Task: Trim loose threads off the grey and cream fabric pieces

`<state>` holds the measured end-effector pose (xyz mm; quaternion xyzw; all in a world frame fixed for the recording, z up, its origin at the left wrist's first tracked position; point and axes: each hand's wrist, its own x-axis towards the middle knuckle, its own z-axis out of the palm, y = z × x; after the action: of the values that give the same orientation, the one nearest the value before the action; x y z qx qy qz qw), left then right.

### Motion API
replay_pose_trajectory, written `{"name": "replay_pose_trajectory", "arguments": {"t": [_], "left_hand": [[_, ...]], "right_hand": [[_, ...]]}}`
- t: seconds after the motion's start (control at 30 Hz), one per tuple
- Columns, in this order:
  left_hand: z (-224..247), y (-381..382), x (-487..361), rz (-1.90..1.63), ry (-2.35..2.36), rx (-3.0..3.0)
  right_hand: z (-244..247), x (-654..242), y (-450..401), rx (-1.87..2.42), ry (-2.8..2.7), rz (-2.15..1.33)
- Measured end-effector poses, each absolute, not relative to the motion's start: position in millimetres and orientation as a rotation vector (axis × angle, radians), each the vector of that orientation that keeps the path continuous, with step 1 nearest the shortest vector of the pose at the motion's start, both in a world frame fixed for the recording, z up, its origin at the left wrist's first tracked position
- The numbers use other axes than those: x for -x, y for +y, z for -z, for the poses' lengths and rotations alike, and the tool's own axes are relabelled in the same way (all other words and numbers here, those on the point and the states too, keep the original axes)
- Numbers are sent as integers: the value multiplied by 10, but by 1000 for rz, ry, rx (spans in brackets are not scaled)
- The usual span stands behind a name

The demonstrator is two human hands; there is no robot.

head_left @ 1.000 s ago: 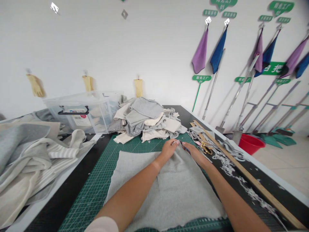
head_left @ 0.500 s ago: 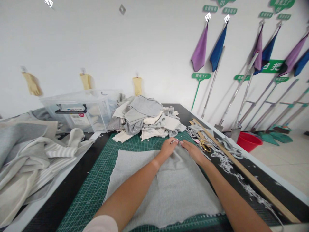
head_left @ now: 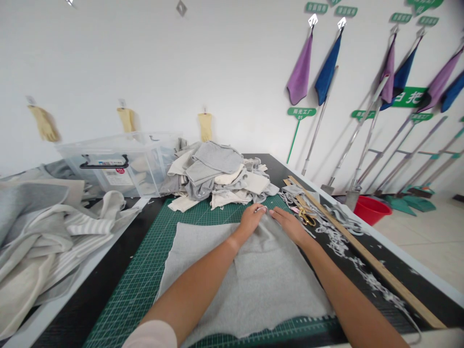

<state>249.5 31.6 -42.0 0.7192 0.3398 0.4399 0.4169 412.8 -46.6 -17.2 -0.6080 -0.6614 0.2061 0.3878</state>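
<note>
Left hand (head_left: 253, 220) looks pinched on bunched far edge of grey cloth (head_left: 275, 280), toward its right end. Right hand (head_left: 289, 226) just across bunch, fingertips close by; can't tell whether they grip. Grey cloth lies spread on green cutting mat (head_left: 141, 275), running from fingers back toward person and out leftward; long axis unclear. Left hand seems nearer bunch.

And it's a white wall (head_left: 239, 63), softly lit, cloths (head_left: 300, 72) hanging right, poles (head_left: 380, 91) leaning beneath, pale floor (head_left: 427, 251) below, black bench (head_left: 94, 290) in front!
</note>
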Motion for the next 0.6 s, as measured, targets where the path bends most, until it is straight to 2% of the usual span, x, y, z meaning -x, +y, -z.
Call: {"name": "replay_pose_trajectory", "arguments": {"t": [0.6], "left_hand": [[458, 347, -2500, -1077, 844, -1843]], "right_hand": [[211, -4089, -450, 1537, -1726, -472]]}}
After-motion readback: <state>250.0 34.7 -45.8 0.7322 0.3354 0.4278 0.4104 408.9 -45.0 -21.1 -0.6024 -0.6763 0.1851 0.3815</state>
